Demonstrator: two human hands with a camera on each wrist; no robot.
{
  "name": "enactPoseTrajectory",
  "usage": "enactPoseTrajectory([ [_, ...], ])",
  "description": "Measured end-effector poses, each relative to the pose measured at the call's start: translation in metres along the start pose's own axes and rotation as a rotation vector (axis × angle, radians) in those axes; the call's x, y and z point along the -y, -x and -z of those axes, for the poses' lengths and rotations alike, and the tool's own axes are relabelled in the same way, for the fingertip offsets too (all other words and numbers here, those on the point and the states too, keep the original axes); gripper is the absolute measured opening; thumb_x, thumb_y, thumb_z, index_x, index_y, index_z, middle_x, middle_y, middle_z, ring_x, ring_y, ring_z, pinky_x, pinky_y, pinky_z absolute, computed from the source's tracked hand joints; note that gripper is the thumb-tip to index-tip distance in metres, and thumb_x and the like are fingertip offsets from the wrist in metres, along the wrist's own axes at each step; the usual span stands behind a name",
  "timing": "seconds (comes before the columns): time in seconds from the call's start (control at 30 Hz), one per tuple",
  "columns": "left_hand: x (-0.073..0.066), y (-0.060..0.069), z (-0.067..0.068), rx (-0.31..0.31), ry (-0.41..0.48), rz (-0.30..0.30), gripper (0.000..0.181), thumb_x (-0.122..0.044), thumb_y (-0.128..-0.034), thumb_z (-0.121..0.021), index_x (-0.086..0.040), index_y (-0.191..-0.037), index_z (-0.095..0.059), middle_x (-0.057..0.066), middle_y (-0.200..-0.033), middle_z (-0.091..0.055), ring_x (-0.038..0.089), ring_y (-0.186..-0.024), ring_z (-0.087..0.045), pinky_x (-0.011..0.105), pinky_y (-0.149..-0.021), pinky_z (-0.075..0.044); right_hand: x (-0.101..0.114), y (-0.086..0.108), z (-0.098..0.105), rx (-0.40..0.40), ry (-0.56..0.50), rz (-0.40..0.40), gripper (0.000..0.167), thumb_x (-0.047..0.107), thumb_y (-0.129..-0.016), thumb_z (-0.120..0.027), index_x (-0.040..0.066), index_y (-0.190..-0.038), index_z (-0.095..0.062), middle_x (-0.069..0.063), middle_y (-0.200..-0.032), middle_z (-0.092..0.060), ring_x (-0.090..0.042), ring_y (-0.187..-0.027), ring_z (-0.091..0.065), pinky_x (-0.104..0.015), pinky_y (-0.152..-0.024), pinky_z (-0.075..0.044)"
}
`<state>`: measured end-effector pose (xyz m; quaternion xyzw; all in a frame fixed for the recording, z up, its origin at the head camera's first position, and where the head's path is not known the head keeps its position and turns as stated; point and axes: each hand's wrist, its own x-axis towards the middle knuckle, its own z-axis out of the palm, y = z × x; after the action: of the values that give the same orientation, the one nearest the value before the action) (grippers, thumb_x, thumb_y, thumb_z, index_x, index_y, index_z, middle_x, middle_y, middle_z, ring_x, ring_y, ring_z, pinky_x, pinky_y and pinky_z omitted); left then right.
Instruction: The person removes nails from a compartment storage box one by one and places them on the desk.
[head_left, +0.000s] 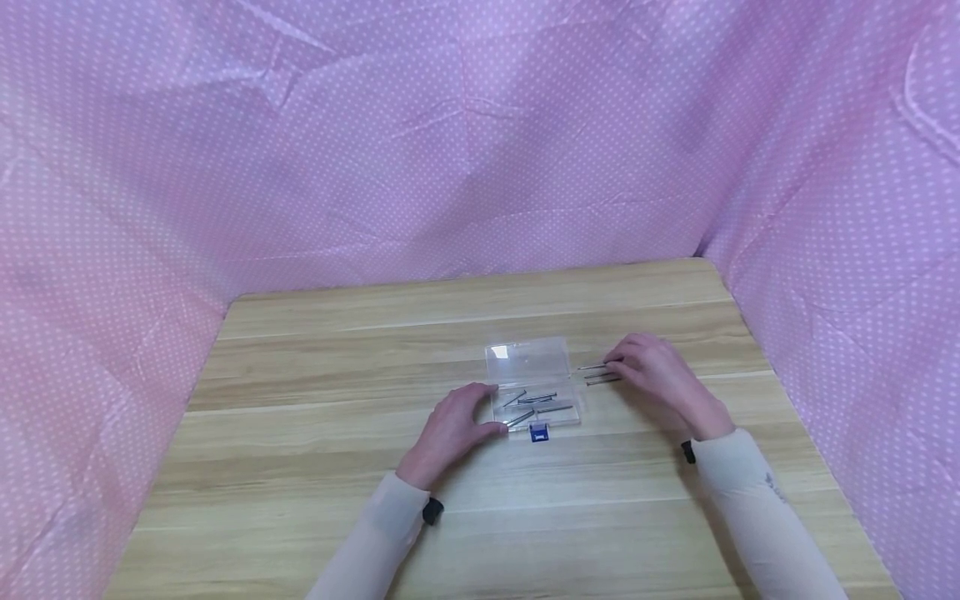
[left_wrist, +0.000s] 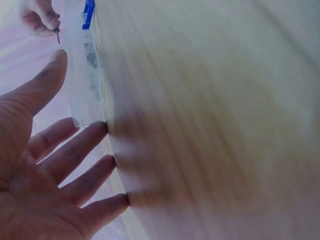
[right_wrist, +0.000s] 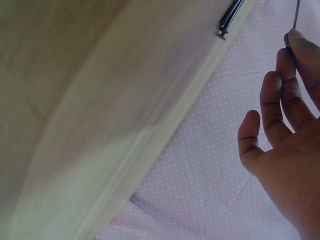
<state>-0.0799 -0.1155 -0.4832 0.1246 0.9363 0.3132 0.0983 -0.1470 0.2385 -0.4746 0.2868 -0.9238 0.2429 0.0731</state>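
A clear plastic box [head_left: 577, 408] with a blue latch [head_left: 539, 432] stands with its lid [head_left: 536, 360] laid back. Several metal nails [head_left: 537, 399] lie in its compartments. My left hand [head_left: 452, 432] rests at the box's left end, thumb by the front corner and fingers towards the back; the left wrist view shows these fingers [left_wrist: 85, 145] spread and fairly straight. Right of the box, my right hand [head_left: 651, 367] pinches a nail [right_wrist: 297, 16] between thumb and fingertips. Two more nails [right_wrist: 231, 16] lie side by side on the table below it.
The wood-grain table [head_left: 315, 383] has rounded far corners. Pink dotted cloth [head_left: 450, 150] hangs behind it and along both sides. A black band piece [head_left: 432, 511] shows at the left wrist and another [head_left: 688, 452] at the right.
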Motion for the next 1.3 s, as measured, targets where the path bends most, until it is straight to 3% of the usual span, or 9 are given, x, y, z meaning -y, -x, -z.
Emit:
enactPoseTrajectory([
  [0.17, -0.001, 0.000, 0.001, -0.002, 0.002, 0.002, 0.065, -0.037, -0.0834, -0.087, -0.008, -0.137, -0.063, 0.010, -0.135, -0.066, 0.033, -0.128, -0.059, 0.054, -0.107, -0.047, -0.003, -0.002, 0.003, 0.007, -0.003, -0.034, 0.014, 0.003, -0.086, -0.080, 0.010, -0.098, -0.079, -0.008, -0.099, -0.075, -0.034, -0.096, -0.068, -0.057, -0.084, -0.051],
  [0.43, 0.000, 0.000, 0.001, -0.007, -0.018, -0.018, 0.065, -0.037, -0.0839, -0.086, -0.008, -0.138, -0.063, 0.010, -0.136, -0.066, 0.034, -0.128, -0.059, 0.054, -0.108, -0.046, -0.010, -0.006, 0.000, 0.002, -0.010, -0.014, 0.011, 0.003, -0.086, -0.081, 0.007, -0.096, -0.078, -0.009, -0.096, -0.075, -0.033, -0.092, -0.068, -0.056, -0.086, -0.053],
  [0.73, -0.001, 0.001, 0.001, 0.003, -0.005, -0.007, 0.066, -0.037, -0.0838, -0.087, -0.009, -0.139, -0.063, 0.010, -0.137, -0.065, 0.034, -0.130, -0.057, 0.053, -0.109, -0.046, -0.012, -0.009, -0.001, 0.064, -0.008, -0.049, 0.009, 0.005, -0.089, -0.078, 0.008, -0.097, -0.079, -0.007, -0.097, -0.074, -0.031, -0.094, -0.066, -0.052, -0.086, -0.051],
  [1.3, -0.001, 0.001, 0.001, 0.001, -0.007, -0.004, 0.067, -0.038, -0.0838, -0.086, -0.009, -0.139, -0.062, 0.010, -0.137, -0.065, 0.034, -0.130, -0.057, 0.055, -0.109, -0.046, -0.025, -0.018, -0.006, 0.166, -0.016, -0.120, 0.008, 0.010, -0.091, -0.077, 0.007, -0.099, -0.079, -0.008, -0.098, -0.074, -0.033, -0.094, -0.067, -0.055, -0.090, -0.052],
])
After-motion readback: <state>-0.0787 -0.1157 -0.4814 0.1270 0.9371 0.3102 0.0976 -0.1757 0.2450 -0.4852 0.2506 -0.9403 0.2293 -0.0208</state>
